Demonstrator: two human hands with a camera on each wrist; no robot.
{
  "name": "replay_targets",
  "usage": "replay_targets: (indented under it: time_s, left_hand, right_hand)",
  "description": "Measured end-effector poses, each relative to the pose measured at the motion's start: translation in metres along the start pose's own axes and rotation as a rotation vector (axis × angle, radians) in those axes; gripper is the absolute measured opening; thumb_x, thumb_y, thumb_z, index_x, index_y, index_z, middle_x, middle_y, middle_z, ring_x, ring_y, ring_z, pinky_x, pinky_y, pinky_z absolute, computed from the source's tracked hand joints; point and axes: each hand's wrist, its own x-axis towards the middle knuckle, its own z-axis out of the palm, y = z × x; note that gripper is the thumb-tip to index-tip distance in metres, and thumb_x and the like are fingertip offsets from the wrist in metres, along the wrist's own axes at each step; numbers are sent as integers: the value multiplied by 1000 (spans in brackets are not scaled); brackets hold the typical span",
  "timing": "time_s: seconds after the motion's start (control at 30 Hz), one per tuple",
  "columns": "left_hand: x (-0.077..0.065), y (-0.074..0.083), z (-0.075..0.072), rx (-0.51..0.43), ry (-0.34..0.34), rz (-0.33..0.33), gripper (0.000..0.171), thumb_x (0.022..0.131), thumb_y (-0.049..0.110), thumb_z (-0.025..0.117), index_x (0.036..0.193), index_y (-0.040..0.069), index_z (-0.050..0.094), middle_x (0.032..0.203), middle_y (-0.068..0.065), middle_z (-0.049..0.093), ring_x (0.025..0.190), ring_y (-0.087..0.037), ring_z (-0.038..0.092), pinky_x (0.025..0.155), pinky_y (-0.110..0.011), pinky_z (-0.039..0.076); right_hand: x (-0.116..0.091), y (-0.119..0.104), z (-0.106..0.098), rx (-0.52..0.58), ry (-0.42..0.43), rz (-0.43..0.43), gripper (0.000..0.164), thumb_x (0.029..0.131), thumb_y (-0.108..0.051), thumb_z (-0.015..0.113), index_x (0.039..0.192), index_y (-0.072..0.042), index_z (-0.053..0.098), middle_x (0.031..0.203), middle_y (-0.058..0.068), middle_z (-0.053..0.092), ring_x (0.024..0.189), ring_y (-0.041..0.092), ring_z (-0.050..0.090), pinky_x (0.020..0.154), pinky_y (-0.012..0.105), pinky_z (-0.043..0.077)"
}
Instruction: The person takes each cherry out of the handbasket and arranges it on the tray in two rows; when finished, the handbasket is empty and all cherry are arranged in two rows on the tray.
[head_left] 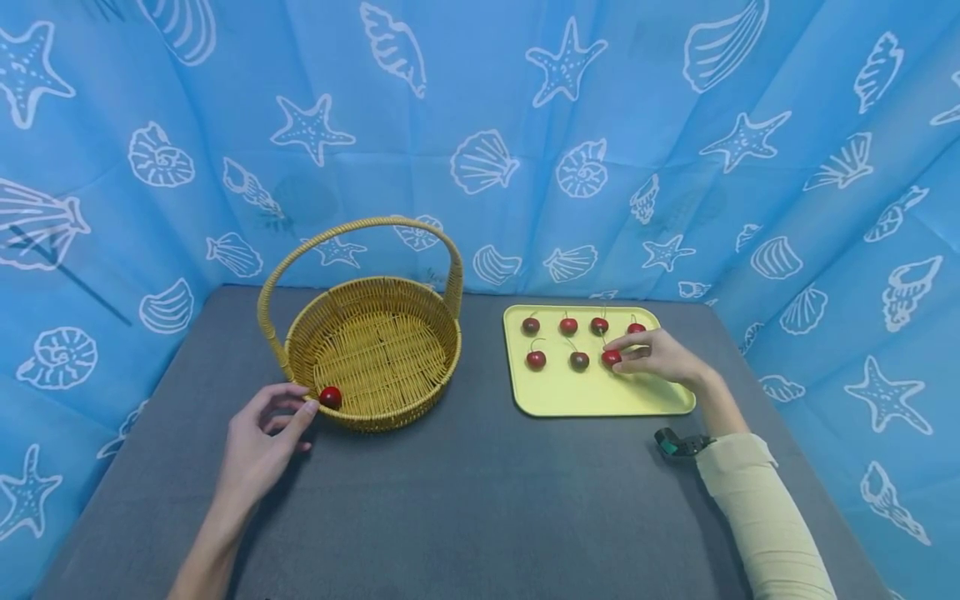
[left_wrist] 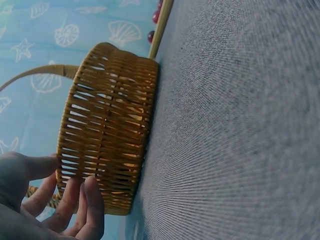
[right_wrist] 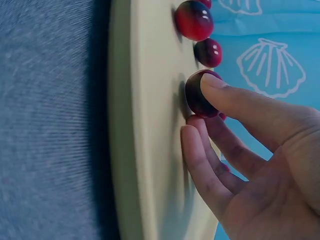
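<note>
My left hand (head_left: 262, 433) is at the near left side of a yellow wicker basket (head_left: 450, 367), thumb and fingers pinching its rim. Just inside the wall there lies one dark red cherry (head_left: 330, 397); the left wrist view hides it behind the weave. On a pale yellow tray (head_left: 600, 400), my right hand (head_left: 663, 358) holds a red cherry (right_wrist: 197, 95) between thumb and fingers, close over the surface. Other cherries stand around it in two rows, among them a dark one (head_left: 579, 361) and a red one (head_left: 536, 360).
The basket's tall arched handle (head_left: 360, 223) rises over its far side. A grey cloth (head_left: 480, 500) covers the table. Behind it hangs a blue curtain (head_left: 420, 183) printed with white shells and starfish. A dark strap device (head_left: 678, 443) sits by the right sleeve cuff.
</note>
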Motion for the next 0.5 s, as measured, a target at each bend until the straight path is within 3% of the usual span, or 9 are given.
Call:
replay_targets:
  time_s: [0.2, 0.5]
  left_hand:
    - [0, 0, 1, 18, 14, 13, 39, 108, 31, 70, 138, 7, 63, 123, -16, 67, 88, -11, 73, 68, -28, 70]
    - [0, 0, 1, 22, 19, 29, 37, 108, 28, 70, 137, 6, 63, 122, -17, 68, 88, -11, 73, 67, -27, 69]
  right_hand:
    - [-1, 1, 4, 47, 2, 27, 45, 98, -17, 82, 139, -3, 70, 139, 23, 71, 127, 43, 71, 92, 19, 58]
    - [-2, 0, -1, 40, 8, -23, 45, 98, -12, 81, 139, 1, 69, 139, 27, 71, 124, 45, 72, 90, 17, 62]
